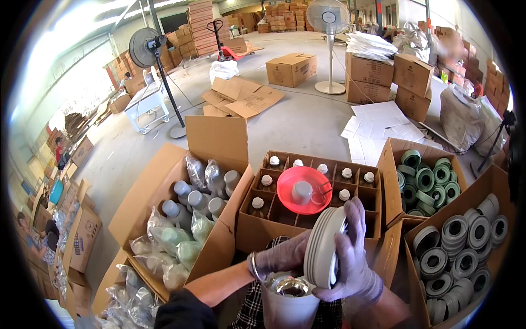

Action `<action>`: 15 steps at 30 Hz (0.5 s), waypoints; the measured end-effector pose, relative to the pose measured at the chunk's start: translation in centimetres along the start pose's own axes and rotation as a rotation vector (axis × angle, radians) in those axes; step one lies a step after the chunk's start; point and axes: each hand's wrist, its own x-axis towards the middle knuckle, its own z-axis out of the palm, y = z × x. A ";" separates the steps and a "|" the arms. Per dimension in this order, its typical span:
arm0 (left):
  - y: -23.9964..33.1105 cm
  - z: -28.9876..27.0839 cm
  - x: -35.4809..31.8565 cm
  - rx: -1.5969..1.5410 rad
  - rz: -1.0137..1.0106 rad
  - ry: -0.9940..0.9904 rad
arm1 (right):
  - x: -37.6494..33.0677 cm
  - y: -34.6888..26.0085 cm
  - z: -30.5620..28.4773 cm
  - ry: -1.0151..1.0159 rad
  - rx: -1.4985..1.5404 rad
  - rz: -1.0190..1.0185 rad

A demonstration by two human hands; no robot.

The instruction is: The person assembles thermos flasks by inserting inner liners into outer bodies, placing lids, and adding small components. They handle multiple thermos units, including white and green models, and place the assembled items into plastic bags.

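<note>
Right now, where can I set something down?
Bare floor between flattened cardboard, white sheets and divided carton; also between bottle carton and white wheeled table. Crowded: around left hand and right hand, between bottle carton and grey-ring carton.

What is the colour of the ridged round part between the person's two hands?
The ridged part is light grey; the head view shows it best.

I hold a grey ribbed piece (322,249) between my left hand (280,253) and right hand (353,268), nearer me than the divided carton (258,237); bottles (199,202) sit left of that carton, green rings (441,173) right.
</note>
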 end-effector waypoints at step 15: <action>1.8 -2.1 -0.7 -0.079 -0.108 0.171 | 2.4 -1.8 -1.1 -0.195 0.375 0.259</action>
